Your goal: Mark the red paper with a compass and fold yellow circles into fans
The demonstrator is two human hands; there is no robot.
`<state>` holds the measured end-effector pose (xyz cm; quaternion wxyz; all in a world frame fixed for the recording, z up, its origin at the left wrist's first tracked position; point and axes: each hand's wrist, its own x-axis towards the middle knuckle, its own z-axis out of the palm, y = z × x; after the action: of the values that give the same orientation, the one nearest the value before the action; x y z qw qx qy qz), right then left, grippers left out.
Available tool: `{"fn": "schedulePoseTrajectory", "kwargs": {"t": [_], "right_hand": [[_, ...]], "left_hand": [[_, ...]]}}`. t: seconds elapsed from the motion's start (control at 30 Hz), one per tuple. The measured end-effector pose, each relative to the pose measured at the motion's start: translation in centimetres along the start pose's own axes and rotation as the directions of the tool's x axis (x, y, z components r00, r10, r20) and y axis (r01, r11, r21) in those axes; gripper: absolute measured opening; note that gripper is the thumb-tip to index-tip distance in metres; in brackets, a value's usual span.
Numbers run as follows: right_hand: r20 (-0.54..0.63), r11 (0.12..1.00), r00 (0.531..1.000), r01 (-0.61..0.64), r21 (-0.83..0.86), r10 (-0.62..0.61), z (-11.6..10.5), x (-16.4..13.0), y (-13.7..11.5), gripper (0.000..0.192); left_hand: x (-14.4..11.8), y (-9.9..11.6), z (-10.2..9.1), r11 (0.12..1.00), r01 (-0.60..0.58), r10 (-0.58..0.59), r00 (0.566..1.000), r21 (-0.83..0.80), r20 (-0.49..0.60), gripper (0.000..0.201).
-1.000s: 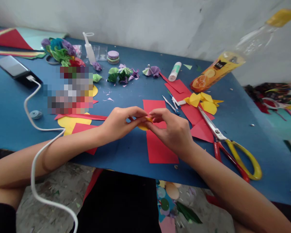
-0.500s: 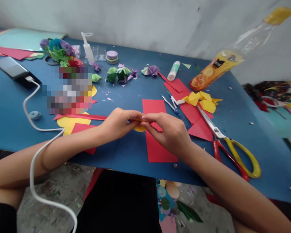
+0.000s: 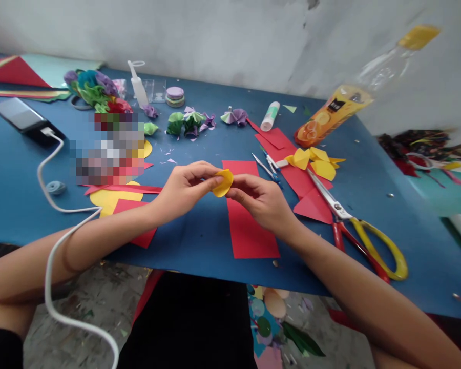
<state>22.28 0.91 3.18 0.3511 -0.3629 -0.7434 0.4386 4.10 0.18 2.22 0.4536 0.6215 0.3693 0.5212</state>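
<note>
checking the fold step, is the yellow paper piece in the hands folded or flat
Folded. The yellow paper piece shows a curved doubled edge, pinched between the left hand and the right hand above the red sheet.

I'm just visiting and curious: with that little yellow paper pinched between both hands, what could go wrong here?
The yellow paper piece, pinched between the left hand and right hand, might crease wrongly or slip from the grip. The open scissors lie close beside the right forearm and might get bumped. The white cable crosses the left forearm and might snag.
</note>
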Motion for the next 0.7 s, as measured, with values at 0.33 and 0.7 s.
{"fn": "schedulePoseTrajectory", "kwargs": {"t": [0.33,0.7], "right_hand": [[-0.006,0.979,0.999,0.040,-0.199,-0.042,-0.27,-0.13,-0.37,0.025],[-0.020,0.893,0.977,0.187,-0.410,-0.214,-0.51,-0.28,-0.37,0.012]], "left_hand": [[-0.31,0.66,-0.29,0.991,0.021,-0.043,0.986,0.135,0.162,0.020],[-0.06,0.26,-0.60,0.929,-0.186,0.147,0.979,0.320,0.143,0.011]]}}
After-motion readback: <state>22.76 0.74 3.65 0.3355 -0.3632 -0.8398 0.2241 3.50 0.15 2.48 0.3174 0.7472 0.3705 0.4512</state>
